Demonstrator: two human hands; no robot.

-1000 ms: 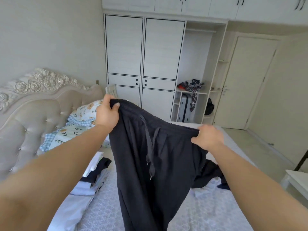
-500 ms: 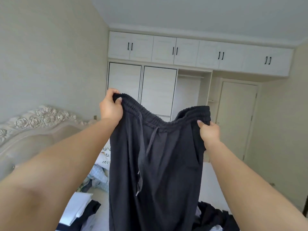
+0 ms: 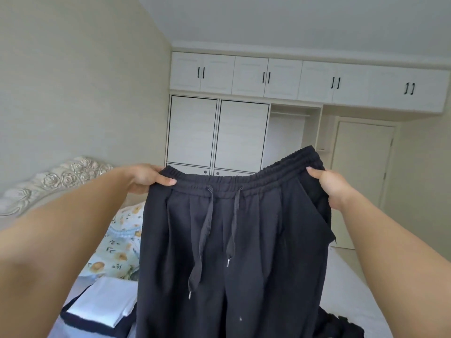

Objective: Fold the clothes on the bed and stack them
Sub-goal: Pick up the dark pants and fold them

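Trousers — dark, ribbed elastic waistband.

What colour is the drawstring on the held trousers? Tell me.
Dark grey, slightly lighter than the black trousers; the drawstring shows in the head view.

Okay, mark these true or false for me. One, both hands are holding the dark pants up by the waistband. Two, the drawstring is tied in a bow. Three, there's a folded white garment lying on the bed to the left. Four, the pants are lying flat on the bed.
1. True: the left hand and the right hand each grip the waistband of the dark pants.
2. False: the drawstring hangs loose in two untied ends.
3. True: a folded white garment lies on the bed to the left.
4. False: the pants hang in the air from both hands.
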